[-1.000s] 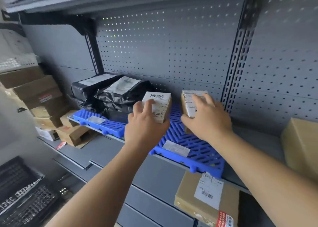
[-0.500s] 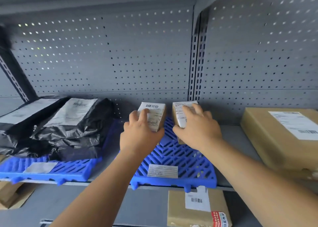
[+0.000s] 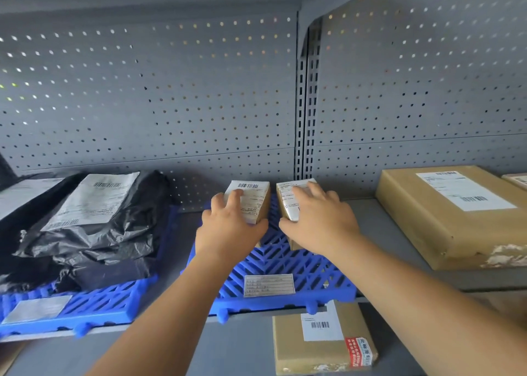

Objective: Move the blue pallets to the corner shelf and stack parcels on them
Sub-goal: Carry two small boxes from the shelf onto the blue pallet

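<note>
Two blue slatted pallets lie side by side on the grey shelf. On the right pallet (image 3: pixel 288 264) stand two small brown labelled boxes near the back wall. My left hand (image 3: pixel 228 227) grips the left box (image 3: pixel 252 197), thumb at its side. My right hand (image 3: pixel 319 218) grips the right box (image 3: pixel 291 196), fingers over its label. The left pallet (image 3: pixel 85 304) carries a pile of black plastic mailer bags (image 3: pixel 94 227) with white labels.
A large cardboard parcel (image 3: pixel 453 216) lies on the shelf to the right of the pallets, with another parcel's corner beyond it. A smaller cardboard box (image 3: pixel 319 344) sits on the lower shelf below the right pallet. The perforated back panel (image 3: pixel 171 90) closes off the rear.
The view has swung right and closer, leaving the corner boxes out of sight. Both hands still hold the two small boxes, now set lower on the right pallet.
</note>
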`<state>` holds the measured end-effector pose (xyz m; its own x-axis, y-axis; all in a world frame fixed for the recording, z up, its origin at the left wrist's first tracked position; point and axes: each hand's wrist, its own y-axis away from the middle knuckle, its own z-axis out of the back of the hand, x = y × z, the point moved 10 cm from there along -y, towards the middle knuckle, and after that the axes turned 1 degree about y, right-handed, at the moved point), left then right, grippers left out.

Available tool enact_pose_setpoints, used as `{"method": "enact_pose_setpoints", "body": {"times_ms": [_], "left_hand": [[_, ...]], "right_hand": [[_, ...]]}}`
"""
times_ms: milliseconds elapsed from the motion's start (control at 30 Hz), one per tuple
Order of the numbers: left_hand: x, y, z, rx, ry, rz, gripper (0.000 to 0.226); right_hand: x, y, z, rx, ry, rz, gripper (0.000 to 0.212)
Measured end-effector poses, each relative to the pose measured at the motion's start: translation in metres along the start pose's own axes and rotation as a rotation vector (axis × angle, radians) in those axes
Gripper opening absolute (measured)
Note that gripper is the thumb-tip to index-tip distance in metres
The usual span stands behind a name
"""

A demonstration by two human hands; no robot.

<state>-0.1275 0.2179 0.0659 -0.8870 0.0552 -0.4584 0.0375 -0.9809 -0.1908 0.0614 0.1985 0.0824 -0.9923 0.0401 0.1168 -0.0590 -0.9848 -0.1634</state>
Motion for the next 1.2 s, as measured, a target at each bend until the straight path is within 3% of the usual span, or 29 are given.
{"method": "enact_pose_setpoints", "body": {"times_ms": [467, 1000, 1200], "left_hand": [[-0.007, 0.006, 0.013, -0.072, -0.023, -0.084, 0.088], [-0.038, 0.028, 0.016, -0.185, -0.007, -0.295, 0.075], [-0.054, 0.038, 0.016, -0.22, -0.05, -0.295, 0.062]], "right_hand": [[-0.004, 0.008, 0.011, -0.038, 0.022, -0.092, 0.082], [-0.027, 0.053, 0.017, -0.119, 0.019, -0.248, 0.071], [-0.056, 0.084, 0.02, -0.128, 0.016, -0.315, 0.07]]}}
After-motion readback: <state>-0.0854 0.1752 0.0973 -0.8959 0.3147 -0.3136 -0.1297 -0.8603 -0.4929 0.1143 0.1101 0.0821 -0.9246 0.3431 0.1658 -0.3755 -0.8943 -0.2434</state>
